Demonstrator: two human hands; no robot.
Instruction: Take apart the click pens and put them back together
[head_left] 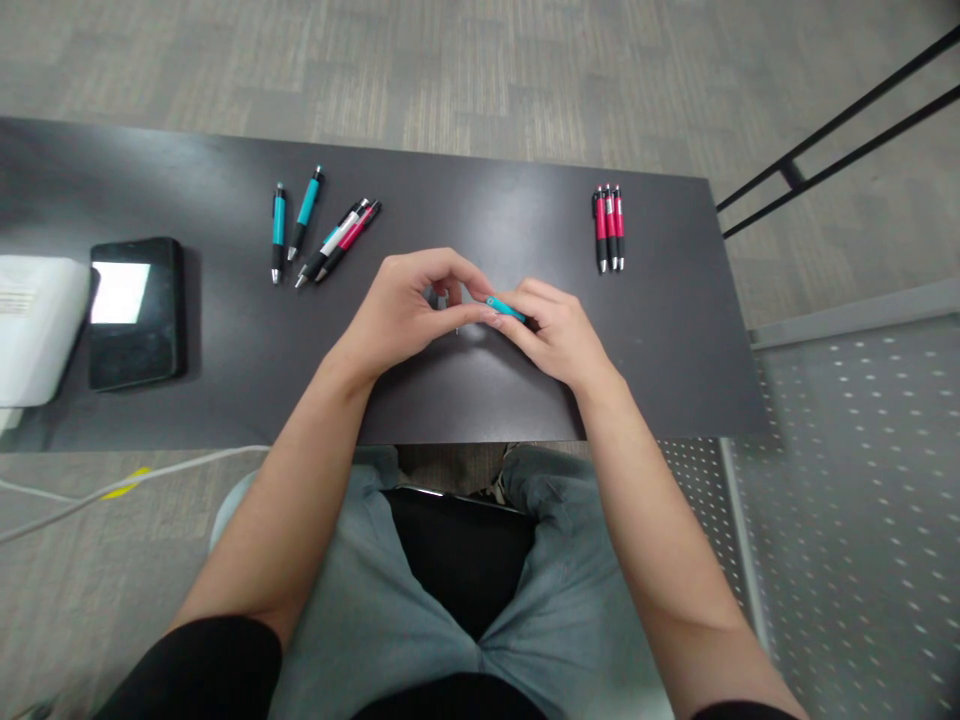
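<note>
Over the middle of the dark table, my right hand (551,325) grips a teal pen barrel (505,309), whose left end shows between the fingers. My left hand (420,305) meets it there, thumb and index fingertip closed around that end. A small silvery bit shows beneath the curled left fingers, too hidden to name. To the left lie two teal pens (278,235), apart from each other. Beside them a white-and-teal pen (332,243) and a red pen (349,240) lie slanted, side by side. Several red pens (609,228) stand in a tight row, lying flat at the right.
A black box-like device (139,315) with a bright reflection sits on the table's left side, next to a white object (37,325). White cables (172,468) run below the front edge. A perforated metal panel (862,480) and black rails (795,180) are at the right.
</note>
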